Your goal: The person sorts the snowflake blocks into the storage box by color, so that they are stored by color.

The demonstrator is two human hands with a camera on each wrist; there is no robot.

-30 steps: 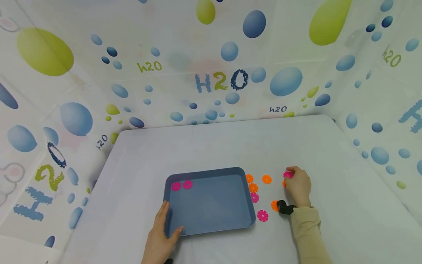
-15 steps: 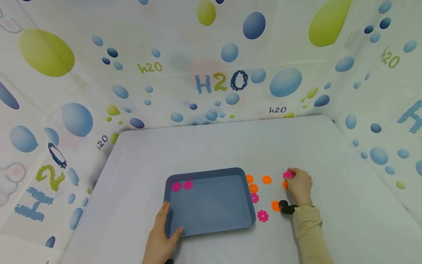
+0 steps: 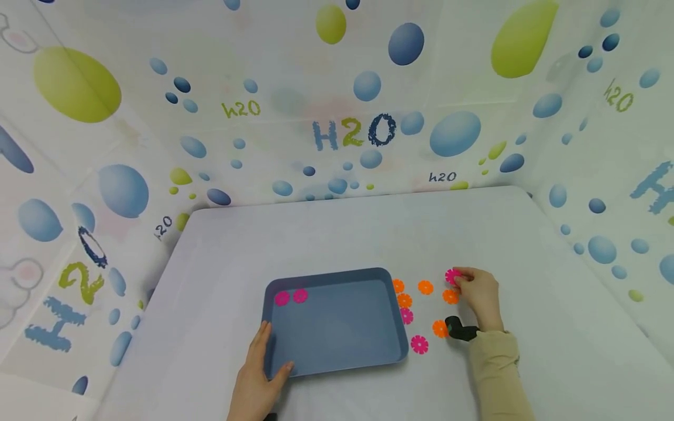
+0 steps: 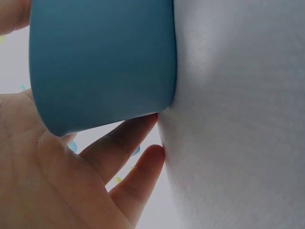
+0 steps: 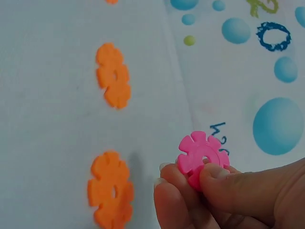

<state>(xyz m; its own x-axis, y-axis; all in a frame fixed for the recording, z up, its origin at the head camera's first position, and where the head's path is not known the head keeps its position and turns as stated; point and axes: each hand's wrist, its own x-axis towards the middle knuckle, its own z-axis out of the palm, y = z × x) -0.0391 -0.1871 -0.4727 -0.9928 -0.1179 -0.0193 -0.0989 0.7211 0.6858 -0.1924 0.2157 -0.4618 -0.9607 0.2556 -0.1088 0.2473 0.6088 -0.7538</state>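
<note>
My right hand [image 3: 480, 292] pinches a pink flower-shaped notched disc [image 5: 202, 155] between thumb and fingertips. In the right wrist view the disc is held up, its face and centre hole showing. Just below it in the head view lies an orange notched disc [image 3: 450, 296] on the white cloth. My left hand [image 3: 258, 374] rests at the near left corner of a blue-grey tray [image 3: 337, 333], fingers straight along its left side and thumb at the front edge. The left wrist view shows fingertips by the tray's outer wall [image 4: 102, 62]. Two pink discs [image 3: 291, 297] lie inside at the far left.
Right of the tray, several orange discs [image 3: 426, 287] and a pink disc [image 3: 419, 344] lie loose on the cloth. Another pink disc [image 3: 406, 316] is close against the tray's right rim. A patterned cloth wall [image 3: 316, 88] rises behind the table.
My right hand has raised the pink disc slightly and shifted it left, uncovering more of the orange disc below. The left hand and tray have stayed put.
</note>
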